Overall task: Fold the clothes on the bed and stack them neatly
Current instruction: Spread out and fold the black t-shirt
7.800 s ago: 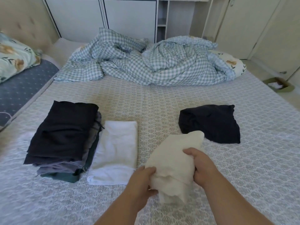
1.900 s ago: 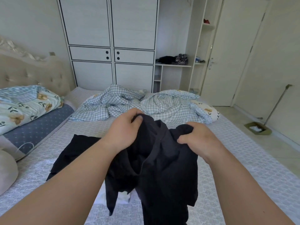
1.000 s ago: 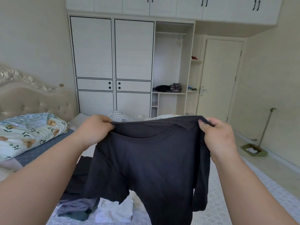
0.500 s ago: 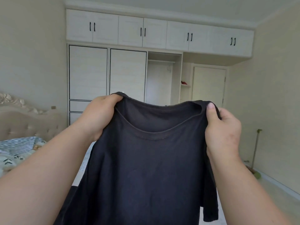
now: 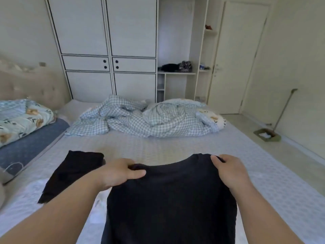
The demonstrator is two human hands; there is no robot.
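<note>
Dark navy T-shirt [image 5: 168,199] hangs spread before us over the bed [image 5: 175,147], pinched at each shoulder: our left hand [image 5: 119,173] clamps the left shoulder, our right hand [image 5: 230,170] the right. Just left lies a folded dark stack [image 5: 73,171]. Farther off, a rumpled checked duvet [image 5: 140,120], then white wardrobes [image 5: 105,50].

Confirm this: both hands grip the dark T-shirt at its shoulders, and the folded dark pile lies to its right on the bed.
Wrong side. The head view shows the folded dark pile left of the dark T-shirt; the left hand and right hand do grip its shoulders.
</note>
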